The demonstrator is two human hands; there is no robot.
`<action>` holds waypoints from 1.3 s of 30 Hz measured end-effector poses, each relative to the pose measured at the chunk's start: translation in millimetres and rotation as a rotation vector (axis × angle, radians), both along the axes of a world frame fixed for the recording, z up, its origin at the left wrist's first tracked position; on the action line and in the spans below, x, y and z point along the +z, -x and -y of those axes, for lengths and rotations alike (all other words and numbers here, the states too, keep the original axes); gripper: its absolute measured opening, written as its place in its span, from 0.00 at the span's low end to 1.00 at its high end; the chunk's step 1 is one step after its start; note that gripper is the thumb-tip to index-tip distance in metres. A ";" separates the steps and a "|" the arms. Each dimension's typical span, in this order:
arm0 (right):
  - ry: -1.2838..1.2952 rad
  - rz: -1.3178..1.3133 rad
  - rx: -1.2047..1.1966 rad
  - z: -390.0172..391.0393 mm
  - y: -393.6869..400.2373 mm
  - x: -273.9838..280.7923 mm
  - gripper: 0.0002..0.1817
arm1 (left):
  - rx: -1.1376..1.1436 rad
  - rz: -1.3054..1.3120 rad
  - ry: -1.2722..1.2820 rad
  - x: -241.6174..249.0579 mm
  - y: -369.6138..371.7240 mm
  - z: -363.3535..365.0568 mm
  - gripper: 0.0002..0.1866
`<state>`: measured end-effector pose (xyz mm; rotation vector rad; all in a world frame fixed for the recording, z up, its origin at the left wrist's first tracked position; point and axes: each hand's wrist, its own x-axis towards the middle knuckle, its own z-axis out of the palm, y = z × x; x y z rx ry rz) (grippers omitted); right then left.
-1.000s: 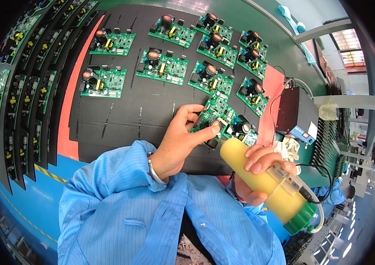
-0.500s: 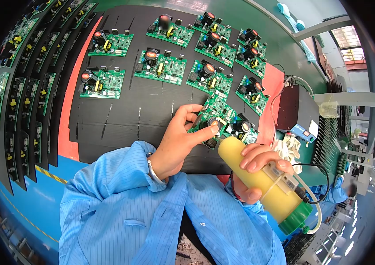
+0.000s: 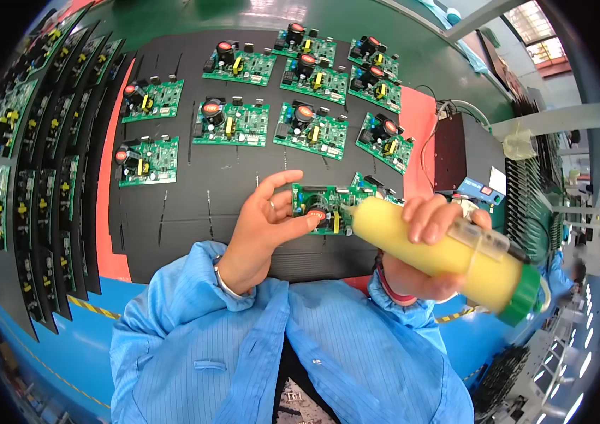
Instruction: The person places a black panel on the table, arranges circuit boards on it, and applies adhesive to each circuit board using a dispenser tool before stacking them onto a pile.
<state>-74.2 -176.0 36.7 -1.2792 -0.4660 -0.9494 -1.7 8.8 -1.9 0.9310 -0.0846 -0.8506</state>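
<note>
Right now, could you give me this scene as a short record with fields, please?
left hand: left hand holds a green circuit board, lifted over the mat
right hand: right hand grips a yellow dispenser tube, its tip at the held board
surface: black mat
on mat: other green boards in rows, for example one
left side: racks of boards standing on edge

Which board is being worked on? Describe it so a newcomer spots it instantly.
Start at the black ribbed mat covered with green circuit boards. At its near edge, one green circuit board is pinched in the left hand, touching the yellow cylindrical dispenser. It alone is lifted off the mat.
</note>
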 end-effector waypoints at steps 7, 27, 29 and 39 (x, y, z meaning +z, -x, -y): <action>0.013 -0.069 -0.022 -5.1 -4.1 -6.2 0.39 | -0.040 0.011 -0.017 1.2 2.3 1.6 0.29; 0.038 -0.119 0.026 -2.7 4.8 -4.3 0.38 | -0.028 -0.026 -0.050 4.3 1.0 0.1 0.29; 0.009 -0.149 0.045 -3.1 4.7 -5.0 0.39 | -0.024 -0.038 -0.034 2.4 0.7 0.1 0.29; -0.286 -0.302 0.217 -3.9 -4.2 -3.6 0.38 | -0.064 -0.014 -0.043 2.0 0.7 -1.7 0.30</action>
